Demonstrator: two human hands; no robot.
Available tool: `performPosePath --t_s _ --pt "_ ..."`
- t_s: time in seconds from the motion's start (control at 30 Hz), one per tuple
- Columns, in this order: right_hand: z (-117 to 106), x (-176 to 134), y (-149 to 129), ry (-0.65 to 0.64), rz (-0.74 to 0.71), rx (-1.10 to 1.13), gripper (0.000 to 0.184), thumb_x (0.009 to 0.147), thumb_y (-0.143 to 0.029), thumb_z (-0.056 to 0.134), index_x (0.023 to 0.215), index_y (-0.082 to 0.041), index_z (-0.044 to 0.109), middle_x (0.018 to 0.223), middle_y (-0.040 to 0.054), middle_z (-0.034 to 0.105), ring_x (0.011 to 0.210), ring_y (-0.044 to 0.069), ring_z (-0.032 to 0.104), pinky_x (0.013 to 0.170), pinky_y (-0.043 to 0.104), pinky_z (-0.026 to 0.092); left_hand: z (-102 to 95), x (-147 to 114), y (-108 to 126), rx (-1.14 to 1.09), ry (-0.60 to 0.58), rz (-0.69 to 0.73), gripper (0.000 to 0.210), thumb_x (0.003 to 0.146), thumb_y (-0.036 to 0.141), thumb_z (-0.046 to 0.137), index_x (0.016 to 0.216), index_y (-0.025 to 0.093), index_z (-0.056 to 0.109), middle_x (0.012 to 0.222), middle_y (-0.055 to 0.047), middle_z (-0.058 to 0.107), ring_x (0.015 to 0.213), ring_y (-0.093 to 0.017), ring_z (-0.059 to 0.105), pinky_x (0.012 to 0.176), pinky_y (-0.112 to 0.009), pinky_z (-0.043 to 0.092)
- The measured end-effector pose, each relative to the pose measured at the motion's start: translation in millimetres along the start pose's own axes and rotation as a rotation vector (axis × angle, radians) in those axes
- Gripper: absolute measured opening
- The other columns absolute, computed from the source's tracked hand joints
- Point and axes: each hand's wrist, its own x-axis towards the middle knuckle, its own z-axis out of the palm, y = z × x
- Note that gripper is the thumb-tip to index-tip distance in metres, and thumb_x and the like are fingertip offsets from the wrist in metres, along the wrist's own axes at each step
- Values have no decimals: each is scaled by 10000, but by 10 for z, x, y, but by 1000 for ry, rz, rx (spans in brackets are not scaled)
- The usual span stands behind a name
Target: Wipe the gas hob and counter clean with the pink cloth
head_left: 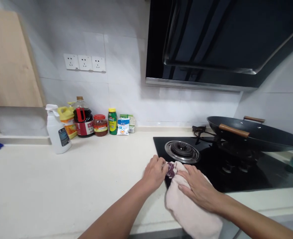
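A pale pink cloth [186,202] lies over the front left corner of the black glass gas stove [208,172] and hangs past the counter's front edge. My left hand [155,171] is closed on the cloth's bunched end, where a purple patterned patch shows, at the stove's left edge. On top of the cloth is my right hand [197,187], its fingers curved over the fabric and holding it; the fingertips are partly hidden in the folds. Just beyond both hands sits the left burner [182,151] with its bare metal ring.
A black wok [258,134] with wooden handles rests on the right burner, under the range hood [201,43]. Along the wall stand a white spray bottle [58,131], a yellow jug [68,121], a dark sauce bottle [83,118], a red-lidded jar [100,125] and a green bottle [112,122].
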Motion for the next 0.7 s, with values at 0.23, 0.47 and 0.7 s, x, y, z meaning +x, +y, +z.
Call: performPosePath --t_s 0.23,0.47,0.7 --pt "363 815 46 21 -3 -52 416 1009 -464 445 1361 -263 537 1324 133 475 1114 295 466 942 449 424 -7 39 -37 132 109 0 251 984 308 520 1204 246 624 1165 -75 561 1134 -250 522 1022 -397 434" --pt "648 1635 143 -55 5 -43 443 993 -446 455 1402 -286 512 1319 130 450 1098 307 446 937 449 388 81 -14 -45 254 13 55 514 956 431 578 1414 218 481 1384 -134 491 1235 -329 462 1028 -501 432" --pt "834 2265 306 -42 127 -65 492 979 -551 407 1375 -285 529 1355 127 456 1147 331 452 950 469 382 197 -49 -147 353 -77 107 551 983 551 480 1427 225 484 1400 -158 510 1244 -357 478 1036 -557 414"
